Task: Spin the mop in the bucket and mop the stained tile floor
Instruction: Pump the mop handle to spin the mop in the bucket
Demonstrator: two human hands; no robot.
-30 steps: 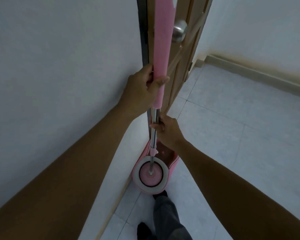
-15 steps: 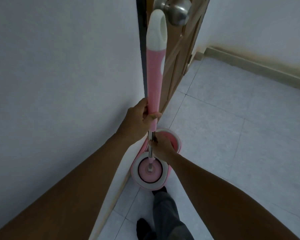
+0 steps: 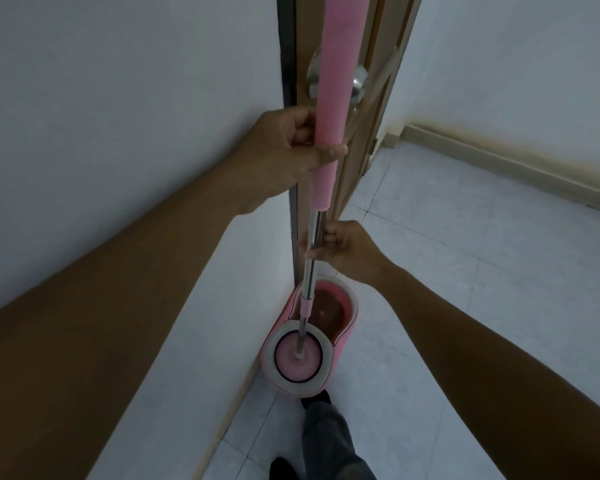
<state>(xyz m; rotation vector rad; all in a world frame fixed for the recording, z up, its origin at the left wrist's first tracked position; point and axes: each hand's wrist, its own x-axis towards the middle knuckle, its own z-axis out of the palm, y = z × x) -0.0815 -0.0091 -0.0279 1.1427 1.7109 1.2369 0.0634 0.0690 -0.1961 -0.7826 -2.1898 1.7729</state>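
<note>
A pink mop bucket [image 3: 343, 344] stands on the tile floor against the wall's corner. The mop stands upright in it, its round pink head [image 3: 298, 362] seated in the white-rimmed spinner basket nearest me. The far compartment holds dark brownish water [image 3: 329, 311]. My left hand [image 3: 291, 147] is shut around the pink foam grip [image 3: 336, 81] of the mop handle. Lower down, my right hand [image 3: 343, 247] pinches the bare metal shaft [image 3: 310, 268] just under the grip. The top of the handle runs out of view.
A white wall [image 3: 118, 133] fills the left side. A wooden door [image 3: 371, 116] with a metal knob [image 3: 359, 84] stands right behind the handle. Pale tile floor [image 3: 482, 289] spreads to the right up to a baseboard [image 3: 499, 161]. My trouser leg and foot [image 3: 326, 434] stand just before the bucket.
The pink grip and my left hand have come back up after being pushed down half a second ago. The right hand has risen slightly on the shaft; the bucket has stayed put.
</note>
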